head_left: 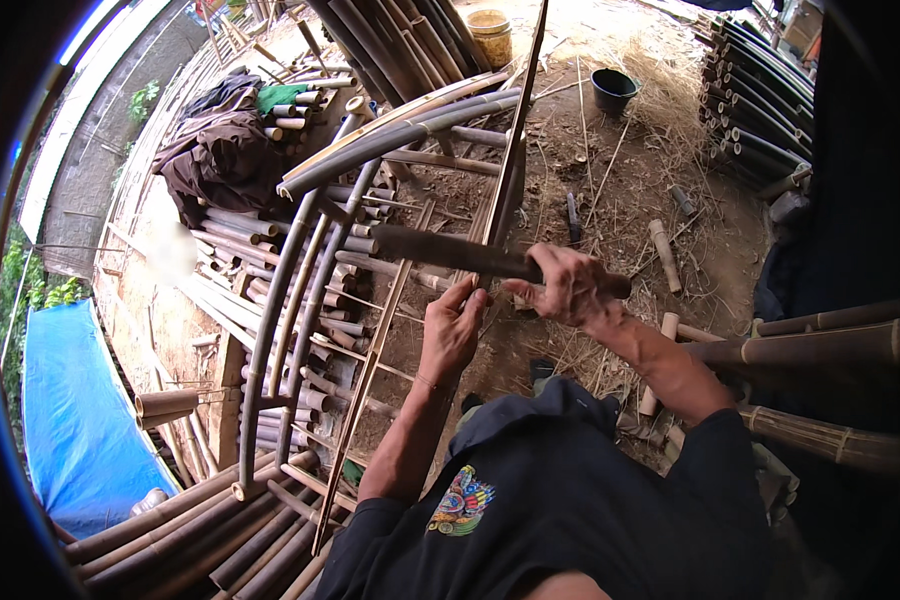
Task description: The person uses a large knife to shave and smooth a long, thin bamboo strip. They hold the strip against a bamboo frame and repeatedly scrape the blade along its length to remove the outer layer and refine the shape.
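Observation:
My right hand (570,285) is closed round the handle of a machete. The wide dark machete blade (440,250) points left and lies across a long split bamboo strip (515,140). My left hand (452,330) pinches the strip's near end just below the blade, thumb and fingers pressed together. From there the strip rises away from me to the top of the view. Left of my hands stands a curved bamboo frame (267,320) of bent dark poles with crosspieces. Another thin bamboo strip (375,375) slants down between the frame and my left forearm.
Cut bamboo poles (235,225) lie piled at left, partly under a dark brown cloth (230,150). A blue tarp (85,400) spreads at far left. Ahead are a black bucket (613,92) and a yellowish bucket (490,40). Stacked bamboo (755,100) stands at right; shavings and offcuts litter the ground.

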`<state>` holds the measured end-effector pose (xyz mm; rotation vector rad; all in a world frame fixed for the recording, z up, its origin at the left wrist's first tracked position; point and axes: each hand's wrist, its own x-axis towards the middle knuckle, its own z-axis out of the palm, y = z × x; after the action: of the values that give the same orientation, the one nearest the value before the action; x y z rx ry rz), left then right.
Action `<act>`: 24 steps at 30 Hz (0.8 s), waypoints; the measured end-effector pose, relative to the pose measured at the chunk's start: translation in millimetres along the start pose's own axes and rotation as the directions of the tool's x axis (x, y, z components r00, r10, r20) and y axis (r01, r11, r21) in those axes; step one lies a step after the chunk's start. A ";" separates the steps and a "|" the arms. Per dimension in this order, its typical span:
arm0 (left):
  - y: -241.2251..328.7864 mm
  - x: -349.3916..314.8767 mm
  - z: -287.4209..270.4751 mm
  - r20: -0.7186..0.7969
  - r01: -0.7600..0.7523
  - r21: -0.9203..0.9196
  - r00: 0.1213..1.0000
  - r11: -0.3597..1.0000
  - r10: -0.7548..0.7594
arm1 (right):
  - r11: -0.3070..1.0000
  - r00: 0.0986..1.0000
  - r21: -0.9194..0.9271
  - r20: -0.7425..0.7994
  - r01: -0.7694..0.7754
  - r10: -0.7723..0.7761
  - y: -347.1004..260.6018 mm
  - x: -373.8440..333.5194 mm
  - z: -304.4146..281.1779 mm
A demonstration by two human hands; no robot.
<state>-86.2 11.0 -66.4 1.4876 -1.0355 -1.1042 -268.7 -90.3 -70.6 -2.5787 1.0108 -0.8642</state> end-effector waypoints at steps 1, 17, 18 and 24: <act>2.3 -0.4 1.3 -0.018 0.035 0.063 0.999 0.997 -0.034 | 1.000 1.000 0.022 0.002 0.016 -0.016 -5.6 -2.4 4.6; -34.1 -122.3 -18.7 0.062 -0.198 0.259 0.980 0.945 0.188 | 0.885 0.912 -0.225 -0.048 -0.408 0.408 132.5 52.2 -100.1; -36.7 -126.5 -21.6 0.057 -0.230 0.260 0.973 0.938 0.222 | 0.891 0.914 -0.204 -0.055 -0.405 0.402 129.5 50.7 -99.3; -30.1 -124.7 -42.5 0.010 -0.164 0.380 0.985 0.910 0.173 | 0.992 0.996 -0.092 0.026 0.083 -0.080 89.5 27.3 -74.8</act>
<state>-70.6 145.1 -73.9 1.6701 -1.3922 -0.7893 -346.3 -174.9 -36.3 -2.7184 0.9677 -0.8253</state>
